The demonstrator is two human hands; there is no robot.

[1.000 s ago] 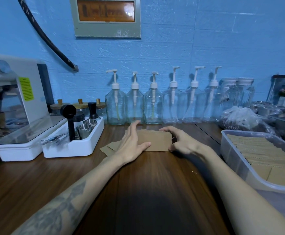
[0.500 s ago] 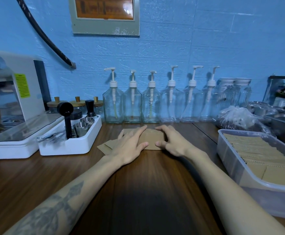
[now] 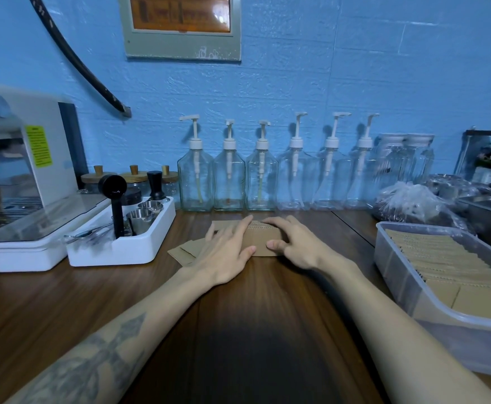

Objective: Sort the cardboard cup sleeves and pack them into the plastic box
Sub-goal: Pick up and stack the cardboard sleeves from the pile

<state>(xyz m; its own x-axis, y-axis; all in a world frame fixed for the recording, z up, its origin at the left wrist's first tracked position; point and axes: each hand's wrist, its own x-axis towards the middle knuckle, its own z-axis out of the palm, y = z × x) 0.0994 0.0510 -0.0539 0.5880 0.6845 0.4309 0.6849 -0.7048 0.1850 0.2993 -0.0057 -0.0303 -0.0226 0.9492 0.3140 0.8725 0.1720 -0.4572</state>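
A small stack of brown cardboard cup sleeves lies flat on the wooden counter in front of the pump bottles. My left hand rests on the stack's left part with its fingers straight. My right hand holds the right part, fingers curled over the far edge and thumb at the near edge. A few loose sleeves stick out to the left under my left wrist. The clear plastic box stands at the right, with rows of sleeves packed inside.
A row of clear pump bottles lines the blue wall just behind the stack. At the left are a white tool tray and a coffee machine. A plastic bag and a metal sink sit behind the box.
Both hands have closed in over the stack: the left slid right across its top, and the right moved left from the stack's end onto it.
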